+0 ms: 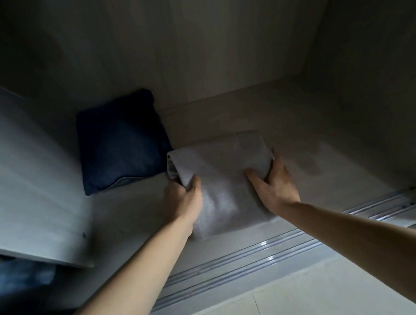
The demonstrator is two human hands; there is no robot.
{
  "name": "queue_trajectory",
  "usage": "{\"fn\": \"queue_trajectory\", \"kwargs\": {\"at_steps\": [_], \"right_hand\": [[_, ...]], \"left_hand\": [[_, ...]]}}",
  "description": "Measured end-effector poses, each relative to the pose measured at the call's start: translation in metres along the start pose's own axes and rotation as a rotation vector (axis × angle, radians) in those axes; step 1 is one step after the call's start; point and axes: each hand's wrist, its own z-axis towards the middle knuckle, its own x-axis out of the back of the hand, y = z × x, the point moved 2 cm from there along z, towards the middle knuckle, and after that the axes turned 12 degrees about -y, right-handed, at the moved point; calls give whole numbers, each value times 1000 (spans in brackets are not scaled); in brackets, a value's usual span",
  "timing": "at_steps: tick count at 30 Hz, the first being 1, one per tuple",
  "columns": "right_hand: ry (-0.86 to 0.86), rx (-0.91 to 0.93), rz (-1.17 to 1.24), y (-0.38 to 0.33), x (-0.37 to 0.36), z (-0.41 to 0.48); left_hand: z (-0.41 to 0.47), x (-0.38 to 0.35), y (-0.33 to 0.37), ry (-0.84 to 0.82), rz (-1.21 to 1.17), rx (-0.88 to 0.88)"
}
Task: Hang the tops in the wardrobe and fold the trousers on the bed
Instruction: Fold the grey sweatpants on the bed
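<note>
On the wardrobe floor (303, 122), the left grip (183, 195) holds the left edge of the folded grey trousers (219, 166), with the thumb laid on top of the cloth and the fingers wrapped round the side and out of sight beneath it. The right grip (272, 183) holds the opposite edge the same way: the thumb presses on the upper face and the fingers run up along the right side. Both forearms reach in from the lower corners, bare to the elbow.

The trousers are a flat, roughly rectangular bundle, with layered folds showing at the far left corner. Their near end sits just inside the sliding-door track (242, 256); whether the whole bundle rests on the wood or is slightly lifted is hard to tell in the dim light.

Just beside the bundle's far left corner, close to touching it, lies a folded dark blue garment (119, 145), set against the back panel (198, 38). A pale panel (3, 172) leans across the left side. In front of the track is light tiled flooring (301, 299).
</note>
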Motion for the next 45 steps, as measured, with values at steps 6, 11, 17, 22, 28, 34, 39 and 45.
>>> {"fn": "queue_trajectory", "kwargs": {"at_steps": [6, 11, 17, 22, 28, 34, 39, 45], "right_hand": [[91, 106, -23, 9, 27, 28], [73, 510, -436, 26, 34, 12], [-50, 844, -961, 53, 18, 20], [-35, 731, -1034, 26, 1, 69], [0, 722, -964, -17, -22, 128], [-65, 682, -986, -42, -38, 171], [-84, 651, -954, -40, -36, 164], [-45, 545, -767, -24, -36, 108]], "left_hand": [[21, -24, 27, 21, -34, -82], [42, -38, 38, 81, -32, -79], [71, -40, 55, 37, -121, -97], [100, -19, 89, 49, 20, -106], [95, 12, 93, 98, 678, -555], [136, 32, 73, 45, 1088, -568], [145, 20, 65, 78, 1105, -486], [106, 17, 26, 191, 1012, -686]]}}
